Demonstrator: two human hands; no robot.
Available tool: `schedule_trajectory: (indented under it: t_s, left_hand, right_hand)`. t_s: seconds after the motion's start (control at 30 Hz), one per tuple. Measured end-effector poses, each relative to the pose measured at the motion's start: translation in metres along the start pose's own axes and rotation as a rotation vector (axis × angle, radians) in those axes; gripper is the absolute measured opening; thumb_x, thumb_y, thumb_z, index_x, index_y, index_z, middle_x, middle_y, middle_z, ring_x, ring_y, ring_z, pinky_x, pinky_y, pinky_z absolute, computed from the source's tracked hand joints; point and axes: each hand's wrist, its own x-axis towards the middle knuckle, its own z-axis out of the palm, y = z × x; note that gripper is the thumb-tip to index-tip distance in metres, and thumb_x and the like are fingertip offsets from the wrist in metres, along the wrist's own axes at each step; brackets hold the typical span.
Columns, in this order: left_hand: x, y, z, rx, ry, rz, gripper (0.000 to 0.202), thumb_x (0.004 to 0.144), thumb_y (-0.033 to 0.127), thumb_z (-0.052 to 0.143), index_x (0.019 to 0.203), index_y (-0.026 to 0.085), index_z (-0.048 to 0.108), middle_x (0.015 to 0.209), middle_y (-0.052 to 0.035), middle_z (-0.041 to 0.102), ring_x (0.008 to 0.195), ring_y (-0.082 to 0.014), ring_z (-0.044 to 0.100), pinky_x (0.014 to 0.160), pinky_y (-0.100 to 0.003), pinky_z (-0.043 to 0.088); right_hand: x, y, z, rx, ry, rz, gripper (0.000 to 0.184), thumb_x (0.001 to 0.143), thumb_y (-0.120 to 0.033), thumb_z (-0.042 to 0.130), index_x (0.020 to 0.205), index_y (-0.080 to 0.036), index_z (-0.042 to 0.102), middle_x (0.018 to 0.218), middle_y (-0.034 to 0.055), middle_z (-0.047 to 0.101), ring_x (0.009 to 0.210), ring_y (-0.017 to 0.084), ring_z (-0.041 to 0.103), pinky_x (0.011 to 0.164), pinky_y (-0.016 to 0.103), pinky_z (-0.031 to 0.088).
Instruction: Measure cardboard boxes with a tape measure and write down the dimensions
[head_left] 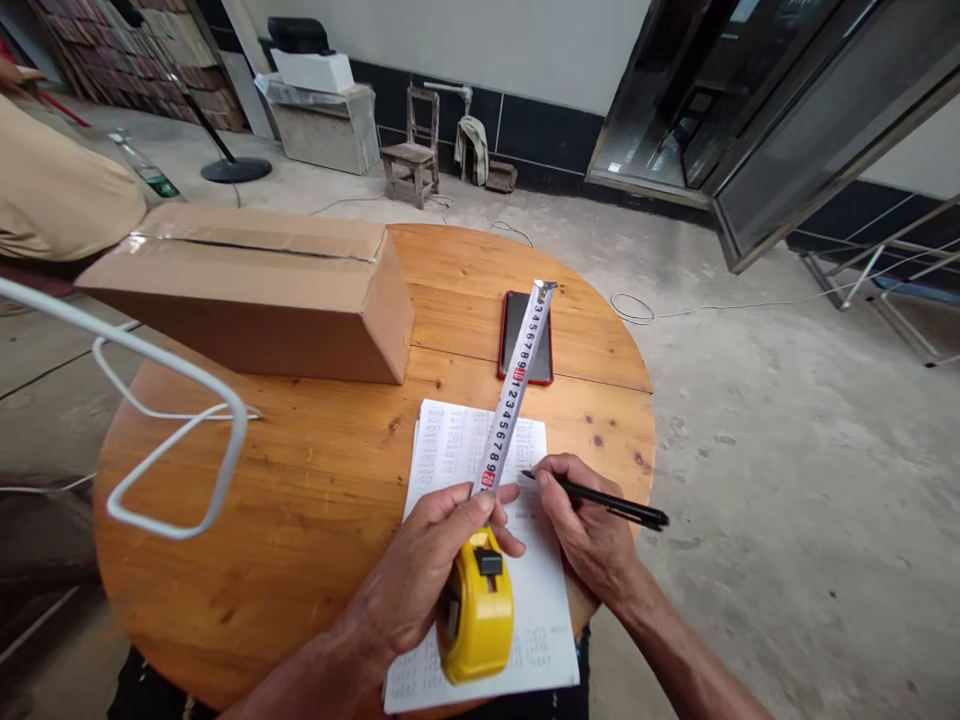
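Left grip (pixel 420 570) pinches the extended tape measure (pixel 486 625) above written sheets (pixel 546 610), right grip (pixel 589 520) is folded round a pen (pixel 619 503); the blade (pixel 511 402) partly hides a phone (pixel 513 325), a cardboard box (pixel 285 318) stands far left on the round bench (pixel 330 480), concrete floor (pixel 750 480) beyond

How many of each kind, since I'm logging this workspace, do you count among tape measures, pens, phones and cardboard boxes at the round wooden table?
Yellow tape measure with white blade, in the left hand: 1
Slim black pen, in the right hand: 1
Dark-screened, red-edged phone: 1
Brown rectangular cardboard box: 1
Total: 4
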Motion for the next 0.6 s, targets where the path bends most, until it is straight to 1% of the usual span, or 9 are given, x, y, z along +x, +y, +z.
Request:
schedule_trajectory:
  t_s: [0.2,0.43,0.5,0.6]
  left_hand:
    - [0.0001,0.0013,0.0004,-0.008,-0.033,-0.002,0.031,0.085,0.039,0.056,0.068,0.015,0.067,0.107,-0.0132,0.072,0.071,-0.019,0.063,0.065,-0.028,0.043]
    - [0.001,0.002,-0.0012,0.002,-0.062,0.011,0.034,0.088,0.036,0.051,0.068,0.014,0.067,0.122,-0.0126,0.065,0.078,-0.0195,0.063,0.067,-0.028,0.043]
    - [0.0012,0.0017,-0.0014,0.004,-0.063,0.013,0.034,0.088,0.036,0.05,0.068,0.014,0.067,0.119,-0.0131,0.066,0.079,-0.0205,0.063,0.068,-0.029,0.043]
    - [0.0014,0.0014,-0.0017,0.0,-0.052,0.006,0.032,0.087,0.037,0.052,0.069,0.015,0.066,0.1,-0.0132,0.073,0.08,-0.0218,0.064,0.068,-0.029,0.043]
  right_hand:
    - [0.0017,-0.005,-0.0003,-0.06,-0.029,-0.021,0.017,0.09,-0.025,0.046,0.081,-0.019,0.059,0.067,-0.0002,0.06,0.056,0.011,0.052,0.05,0.021,0.039]
    - [0.0058,-0.0081,0.0008,-0.079,-0.035,-0.023,0.018,0.09,-0.025,0.046,0.08,-0.019,0.059,0.067,0.0,0.061,0.055,0.011,0.052,0.05,0.021,0.039]
    - [0.0059,-0.0085,0.0006,-0.08,-0.035,-0.026,0.018,0.09,-0.024,0.046,0.08,-0.019,0.06,0.067,0.0001,0.061,0.055,0.011,0.052,0.05,0.021,0.04]
    - [0.006,-0.0087,0.0006,-0.084,-0.042,-0.038,0.018,0.09,-0.023,0.046,0.079,-0.018,0.06,0.068,0.0004,0.061,0.056,0.011,0.053,0.051,0.021,0.04]
